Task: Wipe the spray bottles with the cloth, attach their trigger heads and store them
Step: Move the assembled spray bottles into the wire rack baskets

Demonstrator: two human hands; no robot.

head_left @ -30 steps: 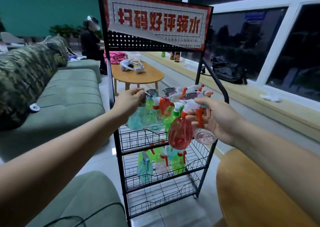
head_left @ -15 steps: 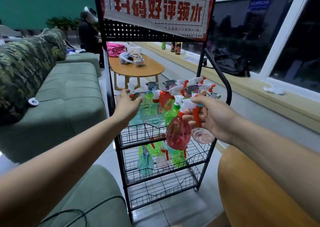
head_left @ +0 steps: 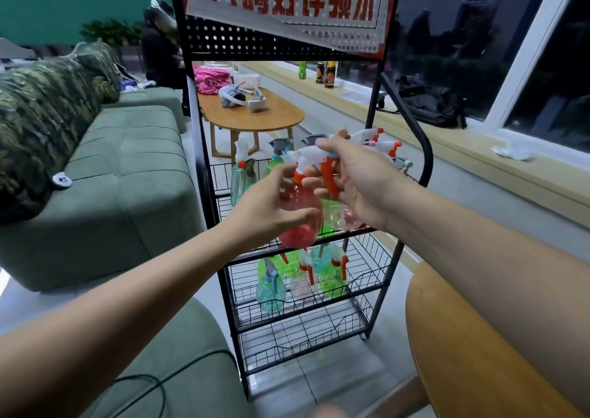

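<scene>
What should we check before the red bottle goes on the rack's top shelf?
1. Grip: left hand wraps the red bottle, right hand holds its trigger head: ok.
2. Trigger head on the neck, orange collar seated: ok.
3. Collar screwed tight: cannot tell.
4. Bottle near upright, in front of the top shelf: ok.
5. Free spot on that shelf: other bottles crowd it and the hands hide much of it: cannot tell.
6. Bottle wiped clean: cannot tell.
</scene>
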